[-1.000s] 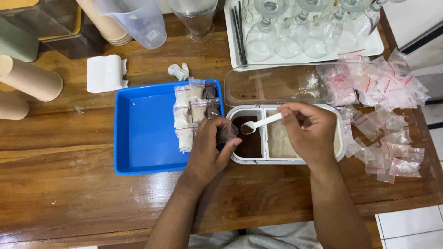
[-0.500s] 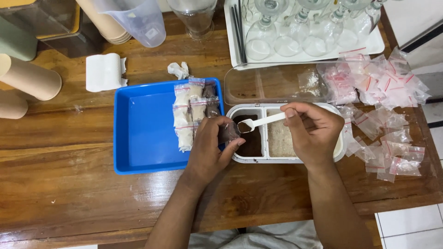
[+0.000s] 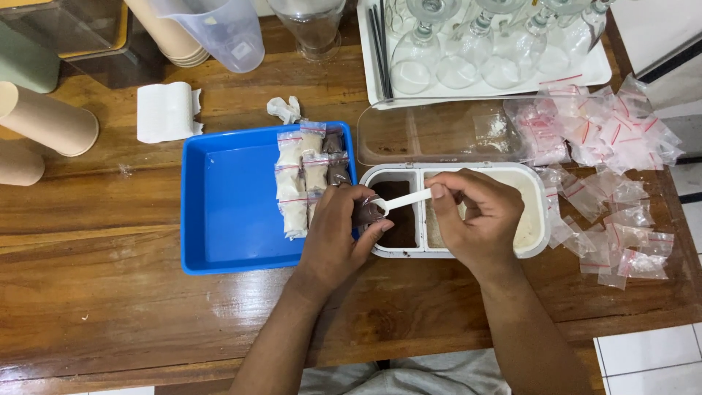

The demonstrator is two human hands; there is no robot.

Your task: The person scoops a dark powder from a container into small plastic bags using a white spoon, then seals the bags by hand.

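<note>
Two hands over the wooden worktop [image 3: 110, 307], both busy at one white container [image 3: 537, 245] split into two compartments. The left hand [image 3: 338, 238] has its fingers closed around a small clear bag [image 3: 365, 212], already dark with brown powder, held just over the container's rim at nine o'clock. The right hand [image 3: 479, 219] pinches one white plastic spoon [image 3: 404, 200], its bowl tipped right at the bag's mouth. The left compartment holds the dark brown powder [image 3: 401, 230], the right one a pale cream powder [image 3: 528, 219], partly hidden under the right hand. At nine o'clock from the container sits one blue tray [image 3: 234, 212], with filled little bags [image 3: 300, 179] lined along its right edge, roughly six, mostly pale, a couple dark. At three o'clock, a loose heap of empty red-striped bags [image 3: 614, 183], too many to count. At twelve o'clock lies the container's clear lid [image 3: 431, 132], then a white tray [image 3: 592, 73] of upturned glasses [image 3: 417, 55], at least four. Far at ten o'clock: a paper roll [image 3: 167, 111], a clear jug [image 3: 219, 33], and stacked paper cups [image 3: 164, 33].
</note>
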